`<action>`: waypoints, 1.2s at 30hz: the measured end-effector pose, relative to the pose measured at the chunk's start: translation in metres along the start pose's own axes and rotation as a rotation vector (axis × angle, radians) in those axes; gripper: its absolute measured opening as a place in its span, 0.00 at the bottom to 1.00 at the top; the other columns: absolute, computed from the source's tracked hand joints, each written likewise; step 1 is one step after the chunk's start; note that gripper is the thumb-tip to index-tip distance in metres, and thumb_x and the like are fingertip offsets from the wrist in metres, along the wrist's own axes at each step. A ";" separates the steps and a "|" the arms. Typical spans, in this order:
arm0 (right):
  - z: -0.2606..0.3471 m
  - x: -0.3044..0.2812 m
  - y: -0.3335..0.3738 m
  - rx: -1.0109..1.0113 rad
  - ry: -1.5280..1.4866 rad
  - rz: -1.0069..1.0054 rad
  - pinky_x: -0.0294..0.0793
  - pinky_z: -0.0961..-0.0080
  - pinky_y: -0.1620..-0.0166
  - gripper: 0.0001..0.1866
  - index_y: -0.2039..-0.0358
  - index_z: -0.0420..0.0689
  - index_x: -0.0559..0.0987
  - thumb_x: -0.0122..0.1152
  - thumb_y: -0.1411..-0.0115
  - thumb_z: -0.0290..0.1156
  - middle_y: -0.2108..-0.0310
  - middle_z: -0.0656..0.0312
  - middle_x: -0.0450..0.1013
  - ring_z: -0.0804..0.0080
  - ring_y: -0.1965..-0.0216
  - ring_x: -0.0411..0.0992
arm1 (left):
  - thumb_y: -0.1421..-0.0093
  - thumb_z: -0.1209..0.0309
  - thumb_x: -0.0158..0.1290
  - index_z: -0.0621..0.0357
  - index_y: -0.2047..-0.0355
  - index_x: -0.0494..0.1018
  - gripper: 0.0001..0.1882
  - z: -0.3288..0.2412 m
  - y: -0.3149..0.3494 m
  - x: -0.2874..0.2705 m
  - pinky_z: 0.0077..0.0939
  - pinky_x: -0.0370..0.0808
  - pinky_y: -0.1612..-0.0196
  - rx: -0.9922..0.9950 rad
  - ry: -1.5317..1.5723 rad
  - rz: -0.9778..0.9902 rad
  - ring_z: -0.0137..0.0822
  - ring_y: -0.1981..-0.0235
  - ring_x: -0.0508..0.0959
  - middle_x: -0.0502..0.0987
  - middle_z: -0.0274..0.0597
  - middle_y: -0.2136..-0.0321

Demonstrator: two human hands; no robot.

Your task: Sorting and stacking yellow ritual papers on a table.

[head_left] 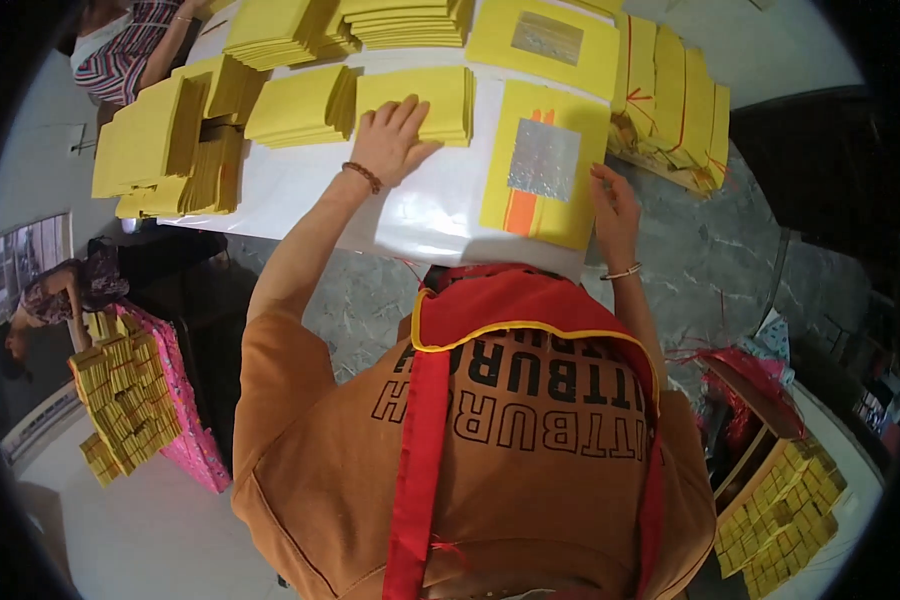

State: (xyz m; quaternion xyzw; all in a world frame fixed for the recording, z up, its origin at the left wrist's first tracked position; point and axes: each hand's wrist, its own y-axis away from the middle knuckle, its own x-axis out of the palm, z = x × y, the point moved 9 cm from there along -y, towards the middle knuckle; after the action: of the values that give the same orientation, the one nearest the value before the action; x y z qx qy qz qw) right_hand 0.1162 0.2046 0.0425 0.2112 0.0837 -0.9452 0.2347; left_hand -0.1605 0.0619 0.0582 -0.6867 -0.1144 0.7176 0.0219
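My left hand (392,145) lies with fingers spread on a stack of yellow paper (445,105) on the white-covered table. A beaded bracelet is on that wrist. To the right, a larger yellow paper sheet (498,185) carries a silver foil square (547,160) and orange strips (520,212). At its right edge is my right hand (616,205), fingers loosely bent and apart, fingertips by the paper's edge; nothing shows in its grasp. Another yellow sheet (485,40) with a silver patch lies behind.
More yellow paper stacks (300,108) stand along the table (290,190). Tied yellow bundles (670,95) sit off its right end. Two people (120,65) are at the left, one by a pink-covered pile of yellow bundles (125,390). Further bundles (780,520) lie at lower right.
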 end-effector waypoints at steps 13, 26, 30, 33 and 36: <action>0.013 0.019 0.028 -0.429 0.553 0.153 0.49 0.58 0.48 0.09 0.69 0.54 0.77 0.58 0.53 0.38 0.60 0.73 0.71 0.68 0.47 0.60 | 0.54 0.61 0.55 0.56 0.59 0.69 0.22 -0.152 0.013 -0.018 0.30 0.65 0.57 0.397 0.376 -0.009 0.39 0.59 0.67 0.70 0.41 0.62; -0.052 0.020 0.008 -0.068 -0.174 0.200 0.51 0.69 0.42 0.15 0.71 0.45 0.79 0.44 0.40 0.37 0.63 0.65 0.75 0.64 0.51 0.63 | 0.43 0.64 0.47 0.59 0.71 0.72 0.11 -0.124 -0.004 0.003 0.33 0.69 0.64 0.176 0.887 0.240 0.44 0.71 0.73 0.74 0.44 0.76; -0.048 0.024 0.006 -0.083 -0.282 0.234 0.51 0.69 0.41 0.16 0.71 0.44 0.79 0.42 0.39 0.36 0.64 0.64 0.74 0.65 0.52 0.63 | 0.43 0.64 0.47 0.59 0.71 0.73 0.12 -0.119 -0.004 0.010 0.33 0.69 0.65 0.143 0.920 0.252 0.44 0.71 0.73 0.75 0.44 0.75; -0.046 0.021 0.007 -0.049 -0.288 0.223 0.52 0.70 0.42 0.15 0.70 0.43 0.78 0.42 0.40 0.35 0.64 0.62 0.74 0.65 0.52 0.62 | 0.44 0.67 0.49 0.63 0.69 0.74 0.11 -0.118 -0.004 0.017 0.30 0.71 0.70 0.113 0.931 0.310 0.43 0.73 0.75 0.75 0.48 0.74; -0.048 0.021 0.008 0.031 -0.316 0.259 0.52 0.70 0.42 0.14 0.66 0.43 0.77 0.42 0.40 0.33 0.59 0.61 0.72 0.66 0.51 0.61 | 0.44 0.67 0.49 0.63 0.68 0.74 0.11 -0.115 -0.005 0.021 0.24 0.69 0.72 0.071 0.923 0.360 0.34 0.75 0.74 0.75 0.44 0.76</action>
State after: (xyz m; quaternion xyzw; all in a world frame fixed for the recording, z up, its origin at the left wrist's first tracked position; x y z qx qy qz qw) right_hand 0.1201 0.2009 -0.0099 0.0729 0.0035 -0.9295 0.3615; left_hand -0.0485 0.0862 0.0350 -0.9404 0.0520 0.3346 -0.0308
